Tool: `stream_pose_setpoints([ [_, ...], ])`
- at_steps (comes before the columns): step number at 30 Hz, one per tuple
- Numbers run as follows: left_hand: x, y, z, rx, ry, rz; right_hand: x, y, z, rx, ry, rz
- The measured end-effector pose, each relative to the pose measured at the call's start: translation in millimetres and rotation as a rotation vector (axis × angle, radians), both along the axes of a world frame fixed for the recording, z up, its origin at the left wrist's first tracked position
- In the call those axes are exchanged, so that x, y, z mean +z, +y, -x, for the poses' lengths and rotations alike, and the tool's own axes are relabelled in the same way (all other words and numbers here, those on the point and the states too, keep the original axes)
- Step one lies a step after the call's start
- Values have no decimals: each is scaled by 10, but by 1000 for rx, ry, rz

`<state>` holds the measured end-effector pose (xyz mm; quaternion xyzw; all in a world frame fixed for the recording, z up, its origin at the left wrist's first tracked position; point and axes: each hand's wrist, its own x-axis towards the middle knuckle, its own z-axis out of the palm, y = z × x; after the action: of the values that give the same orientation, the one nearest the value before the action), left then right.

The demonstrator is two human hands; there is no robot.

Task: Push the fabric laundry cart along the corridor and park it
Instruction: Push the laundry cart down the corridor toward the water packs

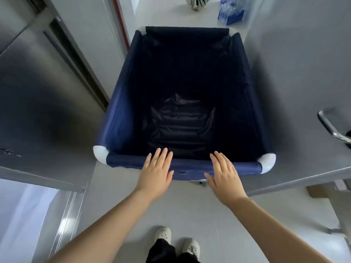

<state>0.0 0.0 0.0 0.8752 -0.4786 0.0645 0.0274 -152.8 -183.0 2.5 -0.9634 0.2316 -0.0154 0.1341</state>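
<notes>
The laundry cart (117,114) is a deep navy fabric bin with white plastic corner pieces, standing straight ahead of me on the pale floor. Inside it lies only dark crumpled lining at the bottom. My left hand (156,173) lies flat over the near rim, fingers spread and extended. My right hand (224,175) lies the same way on the rim a little to the right. Neither hand curls around the bar.
A grey metal door and frame (47,103) stand close on the left. A grey door (296,92) with a chrome handle (330,128) is close on the right. Beyond the cart lie a blue package (230,14) and a striped bag (195,3) on the floor.
</notes>
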Motion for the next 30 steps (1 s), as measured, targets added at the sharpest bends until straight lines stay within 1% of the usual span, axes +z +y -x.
stream_pose_setpoints([
  [2, -81, 11, -33, 21, 42, -1, -83, 9, -14, -2, 37, 11],
  [5, -251, 84, -46, -8, 32, 9, -192, 45, 0, 1, 70, 89],
  [9, -362, 102, -138, -83, -35, 13, -222, 21, -83, -52, 15, 150],
  [13, -459, 142, -250, -138, -59, 33, -232, 14, -143, -97, -25, 119],
  [15, -499, 149, -313, -164, -76, 36, -242, 25, -158, -95, -21, 134],
  [20, -505, 116, -497, -228, -49, 43, -279, 57, -224, -108, 6, 197],
  [25, -520, 104, -548, -232, -51, 62, -285, 38, -314, -105, 81, 222],
  [30, -513, 35, -641, -216, -85, 53, -303, -6, -413, -117, 66, 255],
])
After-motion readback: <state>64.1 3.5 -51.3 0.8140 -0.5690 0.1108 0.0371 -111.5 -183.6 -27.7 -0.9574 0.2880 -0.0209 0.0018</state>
